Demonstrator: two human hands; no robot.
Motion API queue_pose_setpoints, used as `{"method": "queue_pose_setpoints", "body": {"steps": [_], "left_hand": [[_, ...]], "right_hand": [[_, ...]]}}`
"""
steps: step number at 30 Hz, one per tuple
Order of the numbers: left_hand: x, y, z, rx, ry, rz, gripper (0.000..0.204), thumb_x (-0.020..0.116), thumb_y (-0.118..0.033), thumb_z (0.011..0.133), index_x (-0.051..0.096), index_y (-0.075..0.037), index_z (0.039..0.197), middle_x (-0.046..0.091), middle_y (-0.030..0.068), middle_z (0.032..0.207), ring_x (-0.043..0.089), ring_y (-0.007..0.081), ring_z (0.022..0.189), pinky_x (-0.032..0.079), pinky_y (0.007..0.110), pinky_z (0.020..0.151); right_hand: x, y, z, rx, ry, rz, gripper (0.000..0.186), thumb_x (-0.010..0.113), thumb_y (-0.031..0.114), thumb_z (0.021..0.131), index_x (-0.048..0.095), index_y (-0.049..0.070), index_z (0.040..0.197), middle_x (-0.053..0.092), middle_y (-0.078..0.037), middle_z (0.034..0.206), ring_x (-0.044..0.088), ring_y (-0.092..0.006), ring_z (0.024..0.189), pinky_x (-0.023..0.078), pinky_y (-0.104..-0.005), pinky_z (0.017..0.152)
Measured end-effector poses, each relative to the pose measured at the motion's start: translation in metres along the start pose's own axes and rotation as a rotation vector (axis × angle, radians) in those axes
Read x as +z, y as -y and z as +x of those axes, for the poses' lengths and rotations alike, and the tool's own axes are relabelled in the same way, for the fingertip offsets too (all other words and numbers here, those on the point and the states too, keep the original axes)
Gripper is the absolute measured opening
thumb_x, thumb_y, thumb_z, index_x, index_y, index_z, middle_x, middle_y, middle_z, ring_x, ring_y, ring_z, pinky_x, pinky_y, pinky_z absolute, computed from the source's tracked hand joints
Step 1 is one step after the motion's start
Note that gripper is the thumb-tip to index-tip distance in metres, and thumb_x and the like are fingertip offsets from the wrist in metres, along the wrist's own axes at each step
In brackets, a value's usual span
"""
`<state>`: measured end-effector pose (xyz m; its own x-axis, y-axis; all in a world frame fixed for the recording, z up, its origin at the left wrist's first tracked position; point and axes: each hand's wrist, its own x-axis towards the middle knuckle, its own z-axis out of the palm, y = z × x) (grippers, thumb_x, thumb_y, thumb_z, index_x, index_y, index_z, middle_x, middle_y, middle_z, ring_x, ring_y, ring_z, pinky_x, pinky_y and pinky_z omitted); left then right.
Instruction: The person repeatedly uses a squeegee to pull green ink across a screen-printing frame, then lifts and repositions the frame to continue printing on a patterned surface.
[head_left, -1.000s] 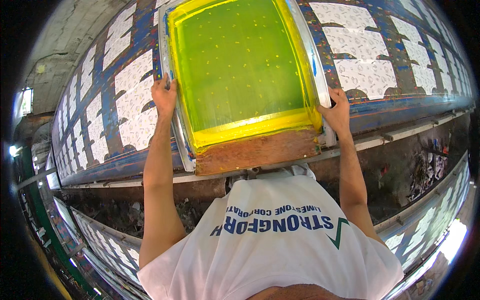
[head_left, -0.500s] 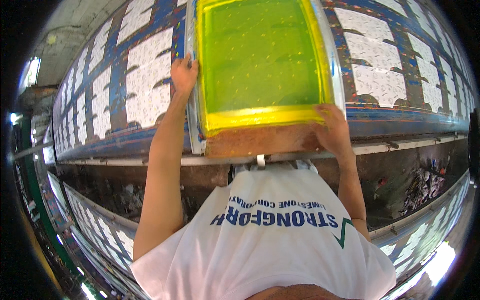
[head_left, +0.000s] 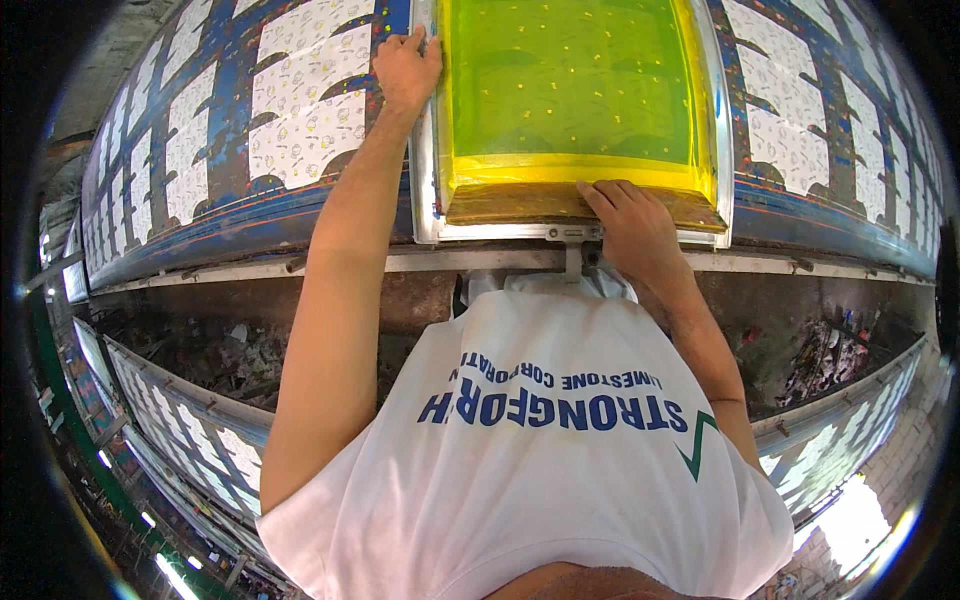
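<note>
A screen printing frame (head_left: 424,150) with silver metal rails lies across the near part of the long table. Its yellow-green mesh (head_left: 570,85) is speckled with small light marks, and a brown strip (head_left: 510,205) runs along its near end. My left hand (head_left: 408,70) has its fingers curled over the left rail. At the near end, my right hand (head_left: 635,225) grips the edge, its fingers bent over the brown strip to the right of a small metal bracket (head_left: 574,235). The rail under that hand is partly hidden.
White patterned fabric pieces (head_left: 312,95) lie in rows on the blue table (head_left: 240,215), left of the frame, with more white pieces (head_left: 785,110) at right. A rail (head_left: 340,262) follows the table's near edge. Another table with white pieces (head_left: 190,430) stands behind me.
My right hand has moved from the near right corner toward the middle of the near end. The frame's near metal rail and bracket now show more fully. My left hand stays on the left rail.
</note>
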<state>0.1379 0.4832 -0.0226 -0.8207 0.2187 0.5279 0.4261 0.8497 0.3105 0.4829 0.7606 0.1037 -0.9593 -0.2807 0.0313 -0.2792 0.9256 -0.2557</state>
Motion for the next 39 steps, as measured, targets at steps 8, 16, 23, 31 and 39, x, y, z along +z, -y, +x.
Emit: {"method": "queue_pose_setpoints", "body": {"steps": [8, 16, 23, 31, 39], "left_hand": [[-0.007, -0.012, 0.0, -0.086, 0.037, -0.011, 0.029, 0.063, -0.028, 0.101, 0.079, -0.013, 0.121, 0.071, 0.0134, 0.105, 0.063, 0.0338, 0.103, 0.046, 0.053, 0.09], [-0.01, -0.013, -0.001, -0.085, -0.006, -0.027, 0.027, 0.065, -0.026, 0.1, 0.078, -0.013, 0.12, 0.07, 0.011, 0.104, 0.063, 0.0313, 0.103, 0.044, 0.051, 0.091], [-0.014, -0.017, 0.001, -0.082, 0.022, 0.015, 0.027, 0.066, -0.023, 0.101, 0.078, -0.012, 0.122, 0.07, 0.0086, 0.1, 0.063, 0.0293, 0.098, 0.045, 0.049, 0.089], [-0.02, -0.022, 0.005, -0.073, 0.064, 0.027, 0.028, 0.067, -0.024, 0.1, 0.077, -0.013, 0.125, 0.064, 0.0084, 0.095, 0.061, 0.0288, 0.094, 0.045, 0.047, 0.088], [-0.025, -0.032, 0.008, -0.036, 0.072, 0.165, 0.031, 0.067, -0.025, 0.101, 0.076, -0.015, 0.129, 0.065, 0.0093, 0.099, 0.061, 0.0282, 0.095, 0.045, 0.047, 0.089]], "right_hand": [[0.023, 0.009, 0.03, 0.156, -0.143, -0.098, 0.059, 0.08, 0.003, 0.064, 0.071, 0.012, 0.122, 0.07, -0.006, 0.116, 0.07, -0.0278, 0.106, 0.059, -0.0397, 0.086], [0.025, -0.081, 0.183, 0.25, -0.125, -0.193, 0.03, 0.074, 0.011, 0.08, 0.072, 0.011, 0.11, 0.072, -0.014, 0.101, 0.073, -0.0339, 0.096, 0.061, -0.0451, 0.08], [-0.003, -0.177, 0.333, 0.209, -0.121, -0.228, 0.029, 0.068, 0.018, 0.087, 0.075, 0.011, 0.115, 0.074, -0.017, 0.105, 0.074, -0.0389, 0.099, 0.061, -0.051, 0.085], [-0.028, -0.274, 0.454, 0.094, 0.041, -0.156, 0.036, 0.065, 0.019, 0.085, 0.073, 0.003, 0.116, 0.074, -0.025, 0.116, 0.072, -0.0407, 0.11, 0.058, -0.0535, 0.093], [-0.065, -0.305, 0.508, -0.02, 0.141, -0.134, 0.036, 0.064, 0.014, 0.081, 0.074, -0.004, 0.111, 0.075, -0.029, 0.108, 0.073, -0.0428, 0.105, 0.057, -0.054, 0.093]]}}
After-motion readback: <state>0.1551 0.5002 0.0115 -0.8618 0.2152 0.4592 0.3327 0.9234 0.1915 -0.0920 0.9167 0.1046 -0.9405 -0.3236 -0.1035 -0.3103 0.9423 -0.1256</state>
